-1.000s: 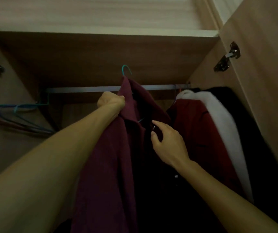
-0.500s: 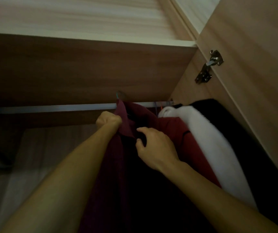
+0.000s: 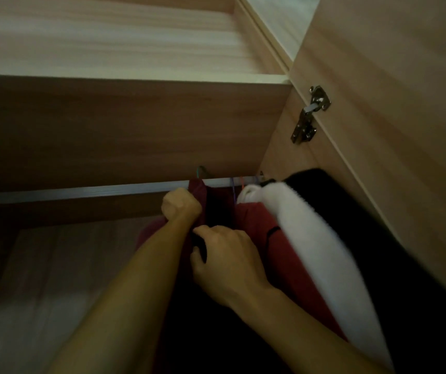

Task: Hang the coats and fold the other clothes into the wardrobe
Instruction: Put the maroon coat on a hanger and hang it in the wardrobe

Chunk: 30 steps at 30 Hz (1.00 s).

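Note:
A dark maroon coat (image 3: 199, 193) hangs on a teal wire hanger (image 3: 200, 170) whose hook sits at the metal wardrobe rail (image 3: 81, 192). My left hand (image 3: 180, 207) grips the coat's collar just under the rail. Below it, my right hand (image 3: 224, 260) holds the coat's dark front edge, fingers curled. The coat's lower part is lost in shadow.
To the right on the same rail hang a red garment (image 3: 259, 225), a white fluffy one (image 3: 310, 238) and a black one (image 3: 351, 211), close to the wardrobe's side wall. A metal door hinge (image 3: 309, 116) sits on that wall. A wooden shelf (image 3: 135, 79) runs above the rail.
Both hands have carried the maroon coat up and right, to the rail beside the hung clothes. My right hand closed on the coat's front. The view swung right, losing the spare hangers at left.

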Each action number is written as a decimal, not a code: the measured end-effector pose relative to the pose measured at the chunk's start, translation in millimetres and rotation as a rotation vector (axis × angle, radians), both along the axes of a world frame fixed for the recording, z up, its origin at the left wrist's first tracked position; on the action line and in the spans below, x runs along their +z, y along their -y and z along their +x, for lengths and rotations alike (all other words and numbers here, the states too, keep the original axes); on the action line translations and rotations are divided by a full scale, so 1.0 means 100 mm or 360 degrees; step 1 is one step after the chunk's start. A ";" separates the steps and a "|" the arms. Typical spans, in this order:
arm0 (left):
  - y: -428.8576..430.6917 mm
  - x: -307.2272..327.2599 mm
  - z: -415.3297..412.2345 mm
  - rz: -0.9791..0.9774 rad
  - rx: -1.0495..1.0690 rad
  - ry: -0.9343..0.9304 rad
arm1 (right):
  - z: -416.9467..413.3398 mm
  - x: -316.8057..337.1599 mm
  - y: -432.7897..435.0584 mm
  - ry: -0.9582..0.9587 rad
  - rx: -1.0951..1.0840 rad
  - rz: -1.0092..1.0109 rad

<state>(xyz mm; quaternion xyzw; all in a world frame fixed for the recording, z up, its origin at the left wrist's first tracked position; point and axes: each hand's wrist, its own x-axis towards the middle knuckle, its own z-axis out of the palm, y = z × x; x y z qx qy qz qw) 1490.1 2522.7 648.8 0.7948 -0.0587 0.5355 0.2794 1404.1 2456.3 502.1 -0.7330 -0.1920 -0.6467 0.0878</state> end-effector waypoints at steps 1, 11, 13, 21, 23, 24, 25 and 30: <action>0.07 0.01 0.00 0.0039 0.0020 0.0015 | 0.00 0.01 0.02 0.0012 -0.0014 0.0014; 0.28 -0.23 0.20 0.0226 0.0034 -0.0031 | -0.07 -0.04 0.09 0.0076 -0.0255 0.0139; 0.27 -0.24 0.15 0.0326 -0.0052 -0.0102 | -0.09 -0.07 0.06 0.0049 -0.0272 0.0135; -0.12 -0.31 -0.26 0.0499 -0.0370 -0.0237 | -0.23 -0.23 0.03 0.0008 -0.0270 0.0272; -0.32 -0.48 -0.31 0.0339 -0.0563 -0.0003 | -0.25 -0.29 0.02 -0.0045 -0.0238 0.0327; -0.42 -0.58 -0.32 0.0284 -0.0634 0.0126 | -0.27 -0.32 0.02 -0.0056 -0.0232 0.0355; -0.53 -0.70 -0.34 0.0281 -0.0677 0.0224 | -0.28 -0.35 0.00 -0.0052 -0.0224 0.0379; -0.99 -1.30 -0.28 0.0385 -0.0871 0.0253 | -0.46 -0.51 -0.15 0.0041 -0.0122 0.0431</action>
